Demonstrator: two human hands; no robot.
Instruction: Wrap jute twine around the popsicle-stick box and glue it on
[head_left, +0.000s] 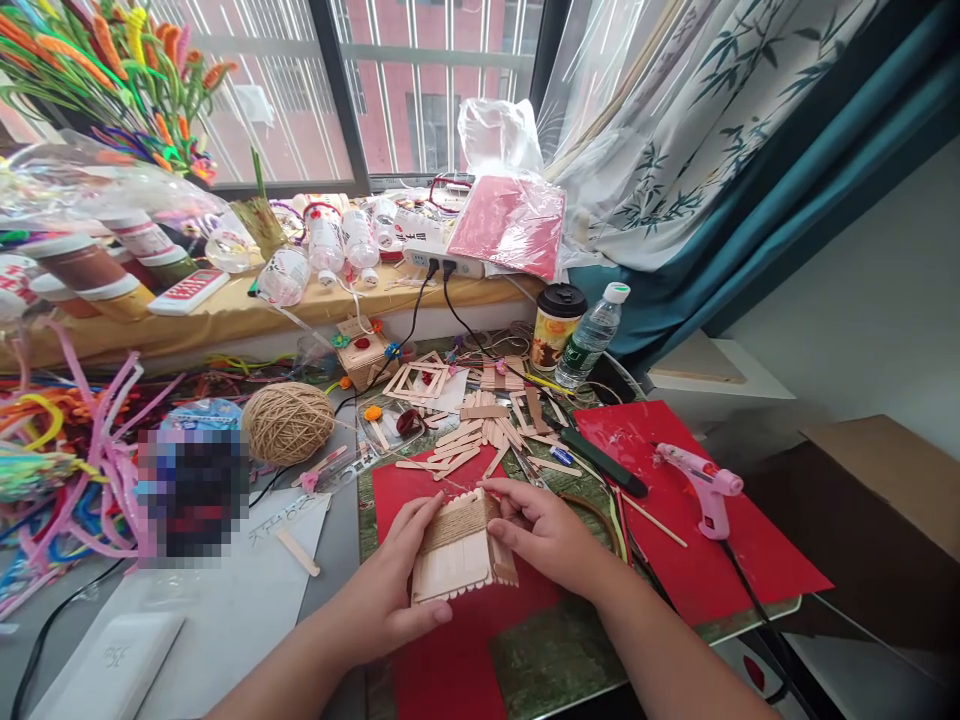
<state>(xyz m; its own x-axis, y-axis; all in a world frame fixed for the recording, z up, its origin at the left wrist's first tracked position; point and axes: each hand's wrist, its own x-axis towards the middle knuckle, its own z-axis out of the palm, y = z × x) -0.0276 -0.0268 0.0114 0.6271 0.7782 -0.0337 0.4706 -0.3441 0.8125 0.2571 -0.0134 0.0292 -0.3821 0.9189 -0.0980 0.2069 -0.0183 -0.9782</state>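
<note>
Between my two hands is a small box built of popsicle sticks [454,570], tilted, with twine [461,522] wound in rows round its upper part. My left hand [394,585] holds its left side, the thumb along the lower edge. On the right, my right hand [536,530] grips the upper corner, with index finger and thumb at the twine. Beneath lies a red sheet [465,660]. Loose popsicle sticks [480,435] are scattered just beyond the box, and a ball of twine [288,423] rests to the left.
A pink glue gun [705,490] with a cord lies on another red sheet [780,540] at the right. Behind stand a paper cup [557,330] and a water bottle [592,335]. Pipe cleaners [97,440] and a white power bank [112,665] are at the left.
</note>
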